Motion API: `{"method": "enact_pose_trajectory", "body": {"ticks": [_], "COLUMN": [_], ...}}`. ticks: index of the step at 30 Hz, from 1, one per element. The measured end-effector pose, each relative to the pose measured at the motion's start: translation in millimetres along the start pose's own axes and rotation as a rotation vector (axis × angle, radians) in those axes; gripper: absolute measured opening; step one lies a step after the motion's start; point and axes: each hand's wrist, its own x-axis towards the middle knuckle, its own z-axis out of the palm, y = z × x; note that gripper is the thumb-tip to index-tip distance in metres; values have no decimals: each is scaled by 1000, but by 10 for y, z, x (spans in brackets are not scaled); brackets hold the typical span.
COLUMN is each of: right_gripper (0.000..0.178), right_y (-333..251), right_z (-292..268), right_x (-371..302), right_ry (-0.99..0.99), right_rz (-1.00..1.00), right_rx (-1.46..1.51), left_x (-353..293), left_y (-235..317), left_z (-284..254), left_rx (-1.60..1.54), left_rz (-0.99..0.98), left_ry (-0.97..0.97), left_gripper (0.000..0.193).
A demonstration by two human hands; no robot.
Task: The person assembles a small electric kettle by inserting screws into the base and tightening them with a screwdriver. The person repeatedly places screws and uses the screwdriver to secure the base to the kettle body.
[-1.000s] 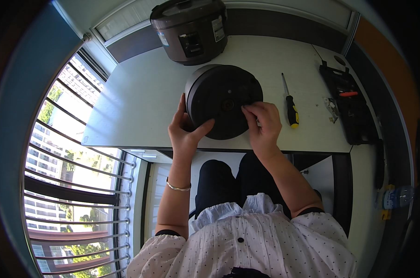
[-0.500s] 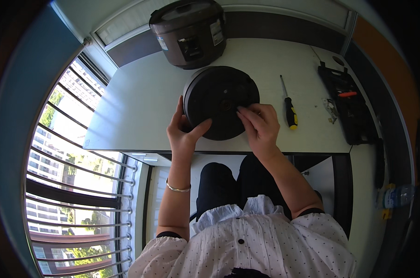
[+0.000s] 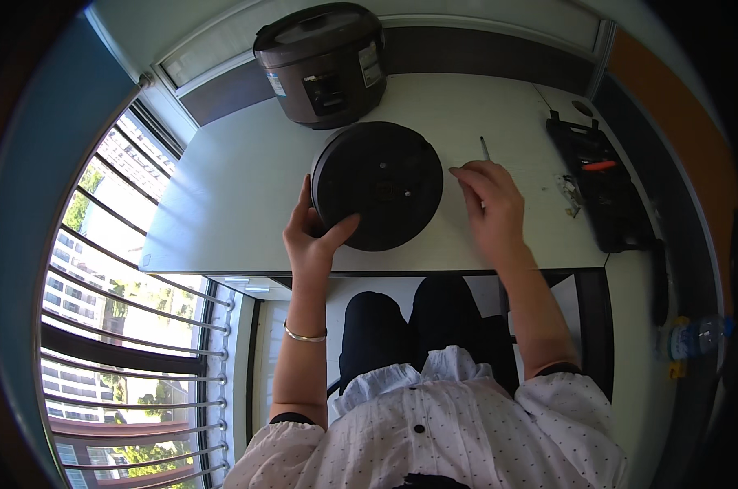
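A round, thick black disc-shaped base [image 3: 369,216] is held tilted up near the table's front edge, its flat face toward me. My left hand [image 3: 313,230] grips its lower left rim, thumb on the face and fingers behind. Two small shiny spots show on the face; one resembles a screw head [image 3: 408,194]. Right of the base, my right hand [image 3: 493,200] hovers with half-bent fingers apart, and I see nothing in them. Beneath that hand lies a screwdriver [image 3: 484,148]; only its shaft shows, the handle being hidden.
A dark brown rice cooker [image 3: 324,69] stands at the back of the white table [image 3: 230,171]. On the right lie an open black tool case [image 3: 601,187] with an orange-red piece and some small metal parts [image 3: 568,194]. A plastic bottle [image 3: 695,338] is at the far right.
My right hand has left the base's face and moved right, over the screwdriver's handle. A shiny spot now shows near where its fingertips were. My left hand keeps its grip.
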Motion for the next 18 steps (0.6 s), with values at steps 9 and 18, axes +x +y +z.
{"method": "enact_pose_trajectory", "body": {"ticks": [9,18], "right_gripper": [49,46], "right_y": [465,708], "right_z": [-626,-638], "right_x": [144,-60], "right_ry": [-1141,-1019], "right_rz": [-124,-203], "right_rx": [-559,-403], "left_x": [-9,3], "left_y": [52,-59], "left_z": [45,-44], "left_rx": [-40,-11], "left_rz": [-14,-80], "left_ry": [15,-3], "left_gripper": [86,87]}}
